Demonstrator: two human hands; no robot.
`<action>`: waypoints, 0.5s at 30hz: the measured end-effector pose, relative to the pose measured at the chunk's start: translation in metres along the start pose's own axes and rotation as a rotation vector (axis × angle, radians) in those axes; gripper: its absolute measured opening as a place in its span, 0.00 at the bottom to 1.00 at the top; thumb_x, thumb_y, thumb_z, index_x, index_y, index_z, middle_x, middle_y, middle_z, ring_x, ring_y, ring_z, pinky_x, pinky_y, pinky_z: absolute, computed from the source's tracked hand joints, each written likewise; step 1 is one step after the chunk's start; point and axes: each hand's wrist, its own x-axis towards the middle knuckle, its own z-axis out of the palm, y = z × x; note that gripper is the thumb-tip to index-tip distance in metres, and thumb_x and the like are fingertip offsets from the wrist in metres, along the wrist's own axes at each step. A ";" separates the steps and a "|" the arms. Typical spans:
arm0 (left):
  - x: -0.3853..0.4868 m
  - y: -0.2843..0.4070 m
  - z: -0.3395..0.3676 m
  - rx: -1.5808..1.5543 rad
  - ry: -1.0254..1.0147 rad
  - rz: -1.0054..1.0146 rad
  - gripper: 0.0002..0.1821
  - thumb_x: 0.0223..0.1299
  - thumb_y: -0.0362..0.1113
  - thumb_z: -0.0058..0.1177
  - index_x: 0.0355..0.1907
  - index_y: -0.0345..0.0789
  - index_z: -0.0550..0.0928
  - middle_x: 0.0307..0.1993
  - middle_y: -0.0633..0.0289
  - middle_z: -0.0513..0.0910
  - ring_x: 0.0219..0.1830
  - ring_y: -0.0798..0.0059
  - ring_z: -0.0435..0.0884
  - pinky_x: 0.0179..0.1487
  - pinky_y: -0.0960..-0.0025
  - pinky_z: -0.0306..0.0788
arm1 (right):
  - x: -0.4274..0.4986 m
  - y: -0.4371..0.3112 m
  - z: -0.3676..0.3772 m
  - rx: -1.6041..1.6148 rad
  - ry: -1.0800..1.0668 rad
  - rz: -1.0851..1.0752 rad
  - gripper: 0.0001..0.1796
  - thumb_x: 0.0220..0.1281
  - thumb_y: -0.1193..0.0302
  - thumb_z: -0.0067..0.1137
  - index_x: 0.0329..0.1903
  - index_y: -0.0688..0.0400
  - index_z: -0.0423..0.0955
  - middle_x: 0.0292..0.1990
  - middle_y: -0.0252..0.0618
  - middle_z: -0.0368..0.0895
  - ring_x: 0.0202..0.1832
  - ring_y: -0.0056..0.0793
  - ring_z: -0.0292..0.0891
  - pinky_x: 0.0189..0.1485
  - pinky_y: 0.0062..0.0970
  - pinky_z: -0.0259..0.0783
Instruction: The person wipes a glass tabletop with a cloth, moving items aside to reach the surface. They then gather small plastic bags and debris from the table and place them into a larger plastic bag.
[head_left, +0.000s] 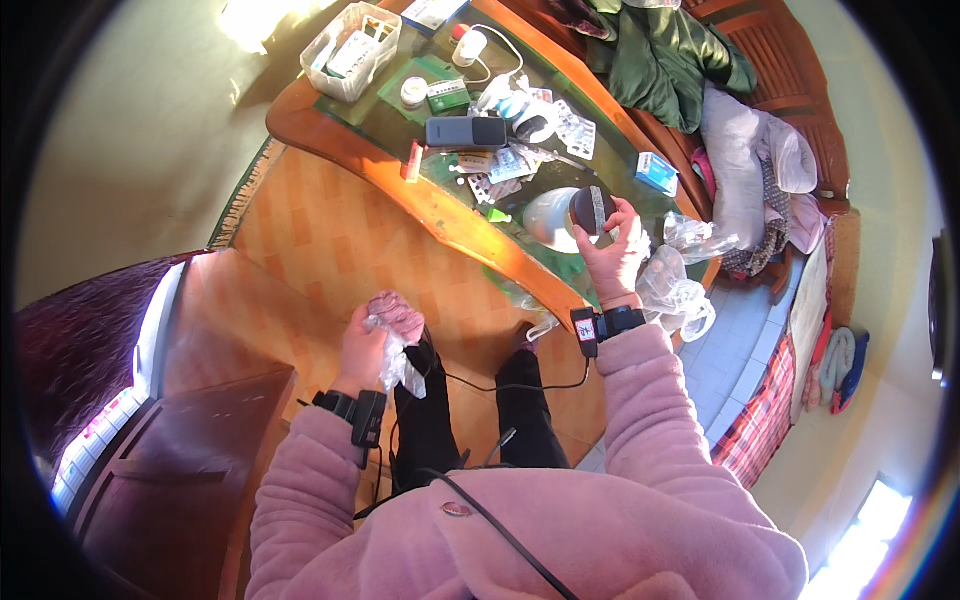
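My right hand (613, 255) is over the glass-topped table, its thumb and fingers around a dark round lid (587, 211) with a pale strip. The lid is against a white rounded container (549, 220); whether the two are joined cannot be told. My left hand (365, 346) is off the table, above the floor and near my left leg. It grips a crumpled pink cloth (397, 315) and a piece of clear plastic (400, 367). Clear plastic bags (671, 289) lie beside my right wrist at the table's end.
The wooden table edge (442, 225) curves before me. On the glass are a grey-blue box-shaped device (465, 132), blister packs (504, 174), a green box (448, 96), a blue-white box (657, 174) and a plastic basket (351, 52). A wooden bench (780, 52) holds clothes. Cables hang from my wrists.
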 end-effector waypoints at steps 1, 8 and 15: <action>0.007 -0.002 0.005 -0.021 -0.012 0.005 0.22 0.59 0.16 0.37 0.56 0.28 0.71 0.47 0.56 0.79 0.48 0.67 0.81 0.57 0.64 0.76 | -0.002 0.005 0.002 -0.045 -0.012 -0.002 0.25 0.39 0.70 0.75 0.35 0.55 0.64 0.55 0.49 0.73 0.53 0.48 0.73 0.56 0.41 0.70; 0.065 -0.017 0.029 0.424 0.150 0.137 0.25 0.59 0.22 0.44 0.62 0.31 0.70 0.51 0.58 0.79 0.50 0.73 0.80 0.52 0.72 0.74 | -0.013 0.015 0.000 -0.142 -0.163 -0.024 0.22 0.39 0.70 0.74 0.33 0.55 0.66 0.56 0.46 0.70 0.54 0.48 0.70 0.55 0.43 0.68; 0.152 -0.039 0.065 1.002 0.292 0.360 0.27 0.58 0.25 0.49 0.62 0.34 0.70 0.51 0.51 0.80 0.51 0.60 0.81 0.54 0.64 0.73 | -0.004 -0.003 -0.025 -0.248 -0.309 -0.094 0.21 0.43 0.70 0.73 0.39 0.55 0.70 0.59 0.49 0.67 0.62 0.53 0.64 0.64 0.50 0.61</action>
